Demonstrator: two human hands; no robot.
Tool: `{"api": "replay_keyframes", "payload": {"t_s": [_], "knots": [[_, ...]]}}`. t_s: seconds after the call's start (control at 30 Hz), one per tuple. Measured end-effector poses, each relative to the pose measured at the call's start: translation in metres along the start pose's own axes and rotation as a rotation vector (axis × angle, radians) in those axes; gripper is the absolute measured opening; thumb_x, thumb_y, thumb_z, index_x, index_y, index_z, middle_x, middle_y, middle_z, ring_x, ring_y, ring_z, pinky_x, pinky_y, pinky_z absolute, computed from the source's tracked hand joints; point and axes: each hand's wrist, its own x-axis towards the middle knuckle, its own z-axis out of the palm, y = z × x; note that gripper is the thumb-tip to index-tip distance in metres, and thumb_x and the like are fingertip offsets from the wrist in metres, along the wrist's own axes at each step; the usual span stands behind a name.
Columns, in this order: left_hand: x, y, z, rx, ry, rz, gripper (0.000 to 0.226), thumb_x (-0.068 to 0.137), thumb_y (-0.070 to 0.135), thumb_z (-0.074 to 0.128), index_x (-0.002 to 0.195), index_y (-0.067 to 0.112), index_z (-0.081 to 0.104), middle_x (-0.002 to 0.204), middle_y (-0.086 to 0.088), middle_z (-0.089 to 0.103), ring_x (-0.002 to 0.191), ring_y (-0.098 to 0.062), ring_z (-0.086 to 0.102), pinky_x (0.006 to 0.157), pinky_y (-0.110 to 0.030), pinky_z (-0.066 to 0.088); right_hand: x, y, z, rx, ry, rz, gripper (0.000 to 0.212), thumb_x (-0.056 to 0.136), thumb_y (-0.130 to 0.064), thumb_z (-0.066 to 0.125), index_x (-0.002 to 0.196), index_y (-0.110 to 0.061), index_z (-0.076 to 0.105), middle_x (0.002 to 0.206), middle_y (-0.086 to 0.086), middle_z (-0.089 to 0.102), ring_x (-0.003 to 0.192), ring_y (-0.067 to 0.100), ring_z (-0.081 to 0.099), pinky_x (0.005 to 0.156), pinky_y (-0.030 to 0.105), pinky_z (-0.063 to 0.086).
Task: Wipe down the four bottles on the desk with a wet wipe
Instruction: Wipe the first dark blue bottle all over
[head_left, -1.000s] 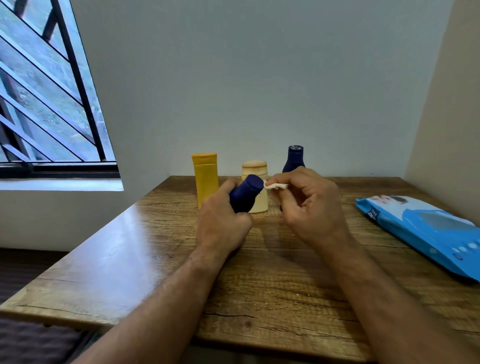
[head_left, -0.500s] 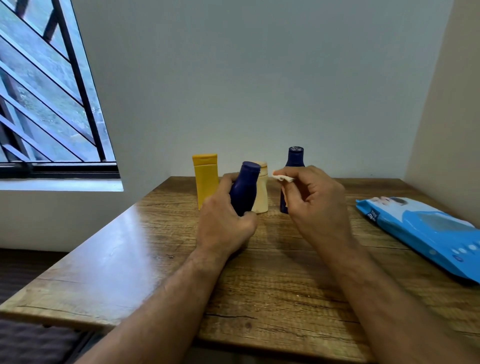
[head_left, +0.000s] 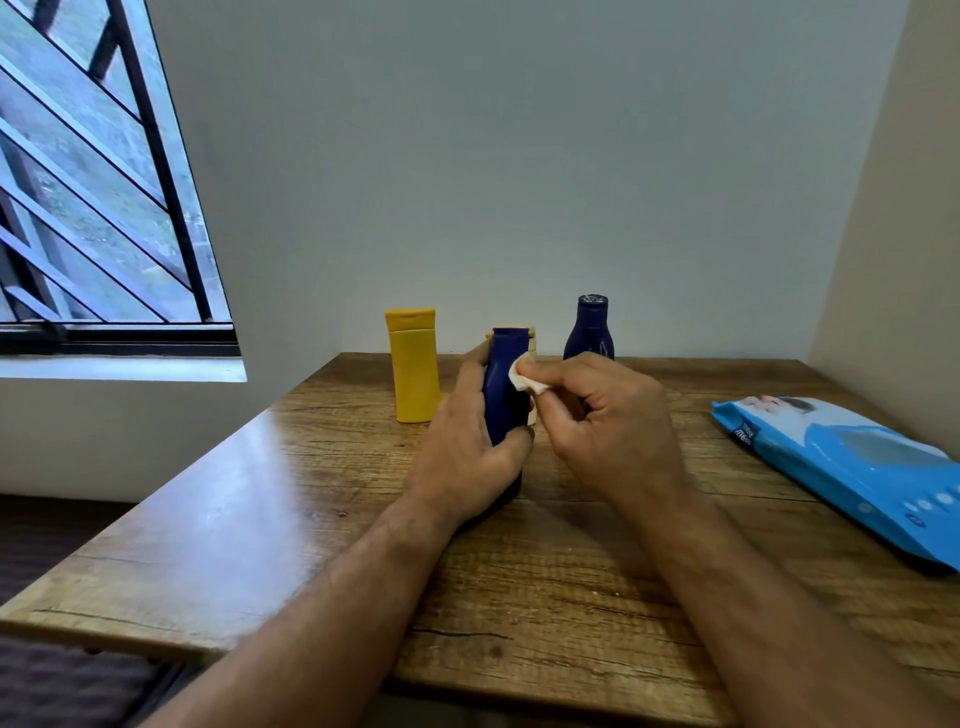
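Observation:
My left hand (head_left: 462, 447) grips a dark blue bottle (head_left: 503, 395) upright, its base near the wooden desk (head_left: 260, 499). My right hand (head_left: 602, 421) pinches a small white wet wipe (head_left: 524, 376) and presses it against the bottle's right side, below the neck. Behind stand a yellow bottle (head_left: 414, 364) on the left and a second dark blue bottle (head_left: 589, 330) on the right. A cream bottle (head_left: 531, 338) is mostly hidden behind the held one.
A blue pack of wet wipes (head_left: 852, 467) lies at the desk's right side. A barred window (head_left: 93, 208) is on the left, with walls behind and to the right of the desk.
The held bottle has gone from tilted toward the right to upright. The wipe has moved from the cap down onto the bottle's side.

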Motion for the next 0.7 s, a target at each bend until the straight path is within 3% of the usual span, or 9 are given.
{"api": "replay_keyframes", "payload": {"t_s": [0.13, 0.23, 0.37, 0.47, 0.57, 0.63, 0.7], "knots": [[-0.0021, 0.0009, 0.0017, -0.121, -0.050, -0.054, 0.068, 0.086, 0.018, 0.051, 0.151, 0.022, 0.033, 0.107, 0.007, 0.061, 0.096, -0.015, 0.060, 0.090, -0.046, 0.053, 0.0003, 0.0061, 0.0006, -0.056, -0.032, 0.098, 0.019, 0.089, -0.015, 0.069, 0.107, -0.017, 0.075, 0.094, -0.006, 0.073, 0.075, -0.019, 0.049, 0.072, -0.001, 0.038], [-0.0020, 0.0034, 0.0039, -0.168, -0.086, -0.084, 0.062, 0.093, 0.020, 0.041, 0.154, 0.024, 0.030, 0.123, 0.010, 0.060, 0.113, -0.010, 0.058, 0.104, -0.042, 0.047, 0.0000, 0.0036, -0.0013, -0.025, 0.002, 0.064, 0.019, 0.089, -0.015, 0.070, 0.107, -0.015, 0.075, 0.093, -0.007, 0.072, 0.077, -0.015, 0.052, 0.073, 0.001, 0.039], [0.0000, -0.0012, 0.0065, -0.086, -0.127, -0.097, 0.071, 0.093, 0.051, 0.053, 0.156, 0.046, 0.020, 0.146, 0.007, 0.049, 0.132, -0.012, 0.052, 0.111, -0.046, 0.044, 0.0013, -0.0005, -0.0027, -0.003, 0.074, 0.010, 0.022, 0.089, -0.013, 0.069, 0.110, -0.012, 0.074, 0.094, -0.004, 0.071, 0.082, -0.002, 0.061, 0.077, 0.004, 0.044], [0.0002, 0.0001, 0.0067, 0.007, -0.073, -0.057, 0.071, 0.081, 0.053, 0.067, 0.145, 0.037, 0.039, 0.126, 0.007, 0.051, 0.115, -0.003, 0.055, 0.096, -0.027, 0.049, 0.0014, 0.0005, -0.0042, -0.026, 0.086, -0.030, 0.024, 0.088, -0.011, 0.069, 0.112, -0.011, 0.074, 0.096, -0.001, 0.070, 0.084, 0.001, 0.059, 0.078, 0.004, 0.044], [0.0025, -0.0008, 0.0054, 0.100, 0.006, -0.023, 0.056, 0.080, 0.036, 0.079, 0.127, 0.027, 0.050, 0.106, 0.005, 0.051, 0.095, -0.006, 0.054, 0.078, -0.023, 0.047, -0.0001, 0.0016, -0.0028, -0.061, 0.051, -0.075, 0.026, 0.089, -0.012, 0.068, 0.115, -0.012, 0.072, 0.097, 0.000, 0.069, 0.083, 0.006, 0.061, 0.075, 0.014, 0.051], [0.0028, -0.0013, 0.0044, 0.118, 0.022, -0.006, 0.064, 0.080, 0.031, 0.082, 0.135, 0.026, 0.049, 0.111, 0.005, 0.052, 0.101, -0.006, 0.055, 0.082, -0.023, 0.050, -0.0002, 0.0016, -0.0020, -0.072, 0.057, -0.104, 0.025, 0.090, -0.011, 0.068, 0.115, -0.012, 0.072, 0.095, 0.001, 0.068, 0.080, 0.010, 0.062, 0.069, 0.020, 0.054], [0.0041, -0.0021, 0.0050, 0.130, 0.049, 0.015, 0.072, 0.079, 0.031, 0.083, 0.141, 0.026, 0.047, 0.118, 0.006, 0.052, 0.107, -0.006, 0.055, 0.088, -0.021, 0.051, -0.0001, 0.0027, -0.0016, -0.057, 0.073, -0.100, 0.025, 0.089, -0.009, 0.068, 0.113, -0.011, 0.073, 0.095, 0.001, 0.068, 0.080, 0.009, 0.061, 0.070, 0.018, 0.052]]}}
